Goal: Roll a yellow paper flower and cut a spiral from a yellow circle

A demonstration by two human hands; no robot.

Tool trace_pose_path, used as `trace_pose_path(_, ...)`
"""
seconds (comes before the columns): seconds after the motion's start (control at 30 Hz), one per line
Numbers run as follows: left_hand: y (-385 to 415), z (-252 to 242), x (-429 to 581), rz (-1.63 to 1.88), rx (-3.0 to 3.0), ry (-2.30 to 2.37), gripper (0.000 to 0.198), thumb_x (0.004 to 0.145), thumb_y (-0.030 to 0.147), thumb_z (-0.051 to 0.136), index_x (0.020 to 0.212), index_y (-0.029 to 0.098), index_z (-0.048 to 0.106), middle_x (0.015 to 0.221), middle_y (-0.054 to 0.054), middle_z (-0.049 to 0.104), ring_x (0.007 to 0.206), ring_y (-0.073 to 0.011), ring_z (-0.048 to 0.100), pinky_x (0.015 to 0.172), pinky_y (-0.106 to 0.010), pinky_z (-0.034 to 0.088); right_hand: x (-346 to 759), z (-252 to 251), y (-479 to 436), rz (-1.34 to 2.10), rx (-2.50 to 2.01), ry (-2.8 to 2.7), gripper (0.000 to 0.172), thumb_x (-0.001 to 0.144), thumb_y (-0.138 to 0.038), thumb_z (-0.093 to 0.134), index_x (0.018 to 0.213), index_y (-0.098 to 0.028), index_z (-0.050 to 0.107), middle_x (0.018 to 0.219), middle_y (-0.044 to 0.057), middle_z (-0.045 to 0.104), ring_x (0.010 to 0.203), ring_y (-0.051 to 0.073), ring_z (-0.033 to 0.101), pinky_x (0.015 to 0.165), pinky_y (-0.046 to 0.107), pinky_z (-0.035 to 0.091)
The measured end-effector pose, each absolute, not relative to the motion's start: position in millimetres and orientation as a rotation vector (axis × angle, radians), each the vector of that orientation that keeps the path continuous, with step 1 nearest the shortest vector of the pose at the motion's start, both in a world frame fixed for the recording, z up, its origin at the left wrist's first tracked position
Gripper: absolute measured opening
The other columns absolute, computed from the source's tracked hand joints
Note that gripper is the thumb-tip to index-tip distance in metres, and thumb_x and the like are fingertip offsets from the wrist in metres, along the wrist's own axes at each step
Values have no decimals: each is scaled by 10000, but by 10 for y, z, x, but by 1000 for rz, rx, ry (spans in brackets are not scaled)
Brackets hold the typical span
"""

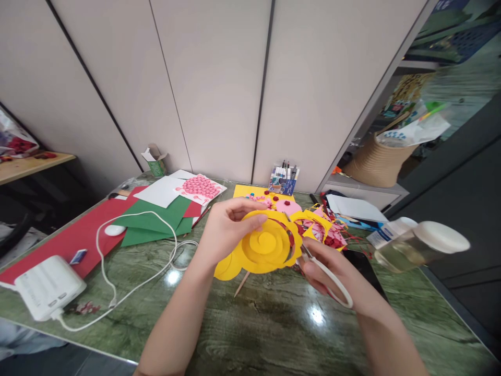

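A yellow paper piece (270, 243), cut as a spiral with a scalloped outer edge, is held up over the table. My left hand (230, 227) pinches its upper left side, thumb on top. White-handled scissors (331, 279) are in my right hand (321, 263), whose fingers are wrapped round the handles; the blades reach the right edge of the paper. Another rounded yellow part (227, 266) hangs at the lower left of the spiral. Behind the hands lie a yellow sheet (245, 191) and a heap of pink, red and yellow scraps (332, 232).
Red paper (86, 235), green paper (156, 219), a white cable (136, 292) and a white power adapter (49, 287) lie left. A marker box (282, 180) stands behind. At right are a lidded jar (418, 248) and a dark phone (364, 269). A wooden stick (241, 284) lies below the paper.
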State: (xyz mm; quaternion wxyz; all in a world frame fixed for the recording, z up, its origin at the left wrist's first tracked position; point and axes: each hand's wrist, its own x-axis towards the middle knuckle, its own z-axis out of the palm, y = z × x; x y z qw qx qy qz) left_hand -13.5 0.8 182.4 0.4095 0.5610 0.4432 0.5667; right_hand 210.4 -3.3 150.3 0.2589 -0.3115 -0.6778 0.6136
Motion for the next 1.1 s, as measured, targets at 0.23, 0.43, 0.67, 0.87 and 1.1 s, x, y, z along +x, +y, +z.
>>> trace_pose_path(0.23,-6,1826,-175,1414,1382,1151,137,685,237,704,813,191,705,832,-29,716,625,-95,622,533,-187,510,2170,1470,-18,1694,-916,-1901,231,878,-436,515,898,-207,486,628,-64,340,461,50,256,396,188,185)
trace_pose_path(0.43,-27,1877,-214,1343,1423,1133,108,684,215,701,789,191,704,814,-14,703,495,-46,531,450,-156,458,2227,1485,-11,1707,-964,-1980,296,862,-486,513,928,-198,506,660,-52,339,493,58,240,417,203,177)
trace_pose_path(0.67,-53,1904,-240,1275,1433,1128,84,684,203,699,766,187,703,717,10,668,475,-31,491,453,-143,430,2233,1531,-28,1688,-1007,-2052,313,855,-498,516,953,-201,505,625,-64,334,457,45,241,392,186,168)
trace_pose_path(0.87,-60,1910,-255,1153,1487,1161,99,686,224,690,766,170,705,626,8,635,470,-49,484,449,-164,408,2214,1526,-44,1685,-1025,-2075,334,855,-526,488,947,-205,491,674,-51,338,496,61,262,414,189,192)
trace_pose_path(1.1,-93,1934,-309,1054,1541,1179,125,692,265,677,776,177,707,678,-17,673,526,-89,557,485,-192,443,2229,1561,-94,1535,-1005,-2197,286,856,-478,515,944,-206,521,819,1,453,608,95,337,490,195,287)
